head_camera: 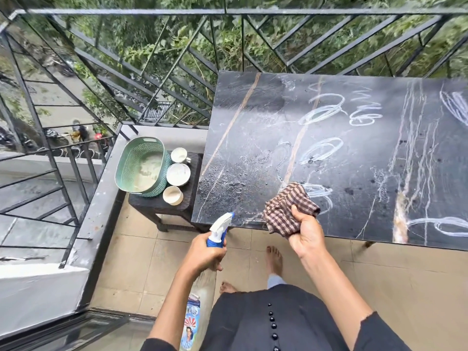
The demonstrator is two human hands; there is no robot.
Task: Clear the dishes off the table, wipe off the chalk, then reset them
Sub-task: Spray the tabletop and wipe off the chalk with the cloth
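A black marble table [354, 158] carries white chalk scribbles [326, 110] over its middle and right; its left part looks wet and smeared. My left hand [206, 254] grips a spray bottle [219, 230] with a white and blue nozzle, aimed at the table's near left corner. My right hand [305, 236] grips a bunched brown checked cloth [287, 209] at the table's front edge. On a dark stool [162, 206] left of the table stand a cup [179, 155], a white bowl [178, 174], another cup [173, 195] and a green basket [139, 168].
A black metal railing [177, 72] runs behind and left of the table, with a low grey ledge [101, 209] beneath it. Beige floor tiles [141, 264] lie below me, and my bare feet [274, 259] stand close to the table's front edge.
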